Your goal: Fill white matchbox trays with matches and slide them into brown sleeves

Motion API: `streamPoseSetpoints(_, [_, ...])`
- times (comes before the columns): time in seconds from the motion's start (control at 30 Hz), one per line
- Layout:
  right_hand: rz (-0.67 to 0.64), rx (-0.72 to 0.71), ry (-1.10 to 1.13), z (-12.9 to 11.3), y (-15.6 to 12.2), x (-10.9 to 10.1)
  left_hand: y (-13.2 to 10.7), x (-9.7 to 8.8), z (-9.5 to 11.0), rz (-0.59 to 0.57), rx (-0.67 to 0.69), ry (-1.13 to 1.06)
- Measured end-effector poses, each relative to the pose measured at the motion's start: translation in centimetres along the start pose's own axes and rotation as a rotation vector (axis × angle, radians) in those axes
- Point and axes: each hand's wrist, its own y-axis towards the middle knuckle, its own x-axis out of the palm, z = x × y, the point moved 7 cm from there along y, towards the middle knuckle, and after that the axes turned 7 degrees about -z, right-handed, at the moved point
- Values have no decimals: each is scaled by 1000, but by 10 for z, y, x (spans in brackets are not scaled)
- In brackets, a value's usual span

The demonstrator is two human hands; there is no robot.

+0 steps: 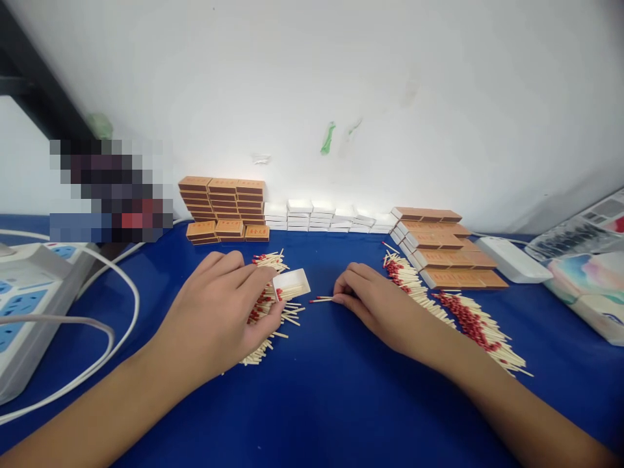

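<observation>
My left hand pinches a small white matchbox tray by its left end, tilted, with a few red-tipped matches lying in it. Beneath that hand spreads a loose pile of matches, partly hidden by the fingers. My right hand is closed on a couple of matches whose red heads point left toward the tray. A gap separates these matches from the tray. To the right of my right hand lie two more heaps, one of matches near the wrist and another of matches beyond the forearm.
Along the wall stand stacked brown matchboxes, a row of white trays and more brown sleeves. A power strip with white cables occupies the left. A white adapter and a tissue pack sit at the right.
</observation>
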Motion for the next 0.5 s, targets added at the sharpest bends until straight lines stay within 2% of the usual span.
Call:
streamPoseSetpoints(0.2, [-38, 59, 22, 15, -7, -2, 0, 1, 1, -34, -5, -6])
streamPoseSetpoints(0.5, [24, 43, -27, 6, -3, 0, -1, 1, 5, -53, 3, -20])
